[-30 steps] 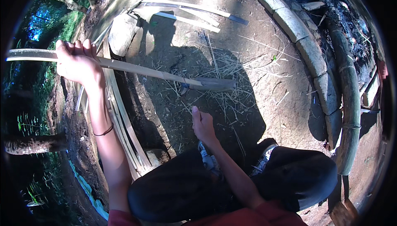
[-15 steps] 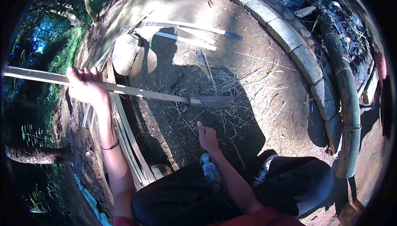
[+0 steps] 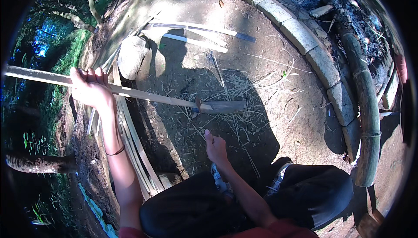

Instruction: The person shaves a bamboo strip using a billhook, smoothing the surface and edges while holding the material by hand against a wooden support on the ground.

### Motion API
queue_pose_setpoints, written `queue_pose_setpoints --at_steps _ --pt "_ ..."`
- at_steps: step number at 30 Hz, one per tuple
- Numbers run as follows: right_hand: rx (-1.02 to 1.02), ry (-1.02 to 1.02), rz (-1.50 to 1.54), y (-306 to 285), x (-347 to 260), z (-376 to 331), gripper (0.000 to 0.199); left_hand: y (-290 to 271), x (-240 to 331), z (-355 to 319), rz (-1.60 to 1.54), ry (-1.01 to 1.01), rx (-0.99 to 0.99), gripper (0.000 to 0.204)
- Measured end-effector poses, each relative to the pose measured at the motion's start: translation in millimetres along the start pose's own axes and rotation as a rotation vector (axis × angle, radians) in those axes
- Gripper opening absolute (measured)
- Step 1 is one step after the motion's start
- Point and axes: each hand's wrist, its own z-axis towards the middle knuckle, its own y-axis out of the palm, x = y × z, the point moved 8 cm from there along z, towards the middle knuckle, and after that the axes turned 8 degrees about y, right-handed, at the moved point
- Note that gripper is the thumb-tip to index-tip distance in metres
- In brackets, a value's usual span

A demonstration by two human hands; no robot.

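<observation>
Bamboo strip (image 3: 152, 97), split, long: runs from the 9 o'clock edge to the centre. Left hand (image 3: 92, 91), 9 o'clock: grips the strip. Right hand (image 3: 216, 147), 6 o'clock: is curled, thumb extended; whether it holds anything, cannot tell. Pale shavings (image 3: 238, 91): lie around the strip's inner end. Bamboo pole (image 3: 366, 103): 3 o'clock. Boulder (image 3: 132, 58): 10 o'clock.

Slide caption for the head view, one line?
Left hand gripping a long split strip above scattered pale shavings, right hand curled nearby, stone edging at right.
</observation>
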Motion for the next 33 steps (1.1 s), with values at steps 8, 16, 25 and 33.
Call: queue_pose_setpoints --at_steps 8,16,25,33 --pt "-0.12 0.129 0.351 15.8 35.7 6.6 0.062 -0.4 -3.0 -2.4 -0.012 -0.006 -0.097 0.03" --pt "-0.217 0.215 0.364 19.7 24.7 -1.2 0.059 -11.8 -7.7 7.5 -0.016 0.01 -0.049 0.03" --pt "-0.049 -0.074 0.06 1.7 15.6 -5.3 0.06 -9.6 -5.5 3.8 -0.034 0.004 -0.051 0.032" --pt "-0.207 0.071 0.331 6.6 -8.7 -17.4 0.059 -11.5 -11.0 10.6 -0.055 0.024 -0.071 0.032"
